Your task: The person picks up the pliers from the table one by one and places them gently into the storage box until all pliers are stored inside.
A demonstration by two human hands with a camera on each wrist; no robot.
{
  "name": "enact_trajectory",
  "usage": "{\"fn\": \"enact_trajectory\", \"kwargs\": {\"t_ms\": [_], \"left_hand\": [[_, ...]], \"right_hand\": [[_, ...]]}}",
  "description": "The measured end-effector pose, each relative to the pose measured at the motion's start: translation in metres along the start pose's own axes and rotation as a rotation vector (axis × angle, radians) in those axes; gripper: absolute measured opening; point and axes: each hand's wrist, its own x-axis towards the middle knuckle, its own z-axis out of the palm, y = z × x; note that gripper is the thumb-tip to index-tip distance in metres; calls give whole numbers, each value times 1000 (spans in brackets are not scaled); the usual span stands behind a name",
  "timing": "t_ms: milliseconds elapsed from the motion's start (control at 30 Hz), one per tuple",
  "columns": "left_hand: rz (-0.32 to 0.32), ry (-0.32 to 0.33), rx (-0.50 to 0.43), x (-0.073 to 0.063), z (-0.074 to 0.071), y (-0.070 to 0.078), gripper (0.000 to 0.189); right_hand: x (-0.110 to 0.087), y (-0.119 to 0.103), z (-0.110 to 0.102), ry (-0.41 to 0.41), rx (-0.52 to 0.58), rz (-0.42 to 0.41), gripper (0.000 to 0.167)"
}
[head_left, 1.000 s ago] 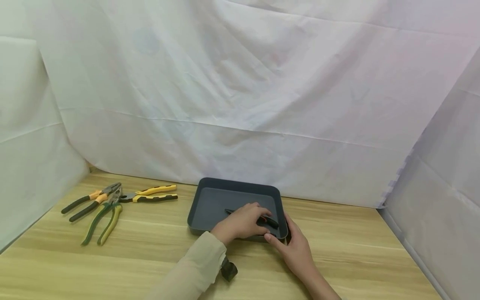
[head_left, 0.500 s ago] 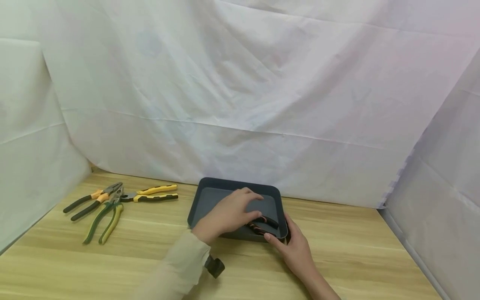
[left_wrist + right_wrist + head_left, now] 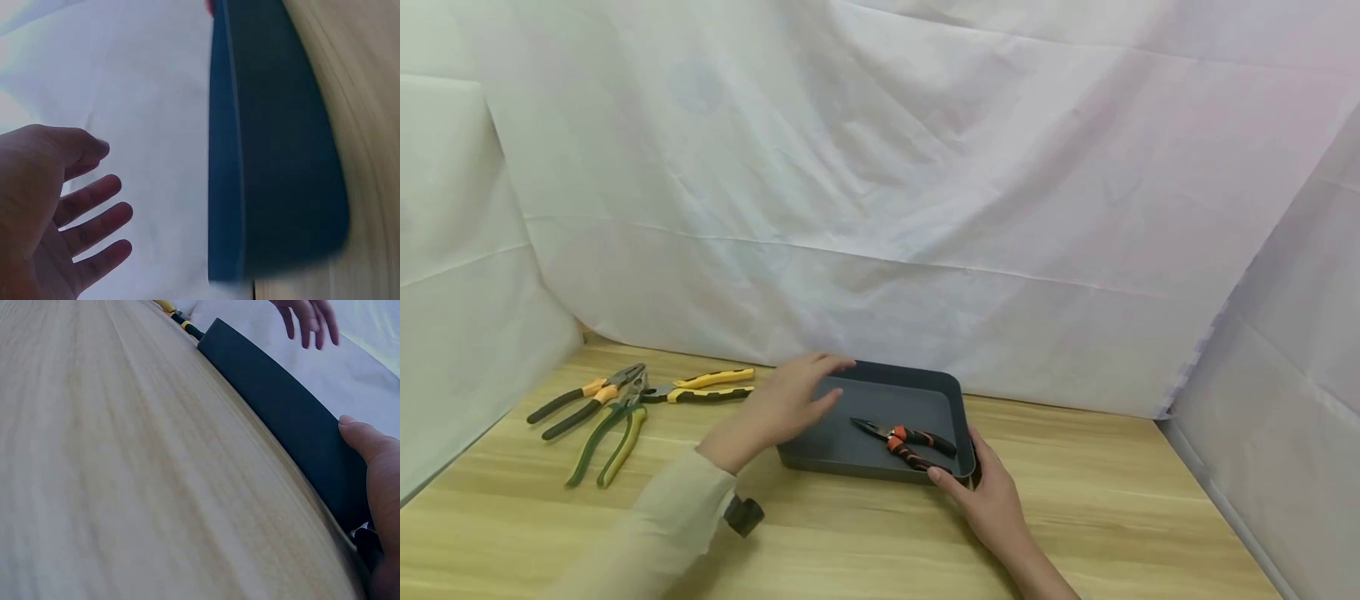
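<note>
A dark grey rectangular tray (image 3: 910, 402) stands on the wooden table. Pliers with black and orange handles (image 3: 898, 435) lie inside it, toward the right front corner, their pointed jaws to the left. My left hand (image 3: 775, 408) is raised over the tray's left end, holding nothing; in the left wrist view its fingers (image 3: 103, 228) are spread and loose beside the tray wall. At the right front corner my right hand (image 3: 992, 500) holds the tray, thumb on the rim and fingers along the outer side. A small dark object (image 3: 367, 540) shows partly under the right palm, its kind unclear.
Left of the tray lie several more pliers: orange-and-black ones (image 3: 593, 398), green-handled ones (image 3: 625, 442) and yellow-and-black ones (image 3: 711, 381), heads close together. White cloth (image 3: 880, 208) hangs behind the table and along both sides.
My left hand has let go of the black-and-orange pliers and moved left, leaving them in full view in the tray. The right hand stays at the tray's corner.
</note>
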Motion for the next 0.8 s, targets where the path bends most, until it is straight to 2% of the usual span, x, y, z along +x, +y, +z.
{"fn": "enact_trajectory", "kwargs": {"t_ms": [200,367,633,800], "left_hand": [[-76,-12,92,-10,-12,-32,53],[-80,-22,140,-16,-19,-54,59],[-82,-68,159,-21,-28,-86,73],[-123,-113,145,-23,-29,-101,82]], "right_hand": [[1,0,0,-1,-16,3,103],[2,2,1,-4,-7,7,103],[1,3,1,0,-4,3,102],[2,3,0,9,-15,-1,102]]}}
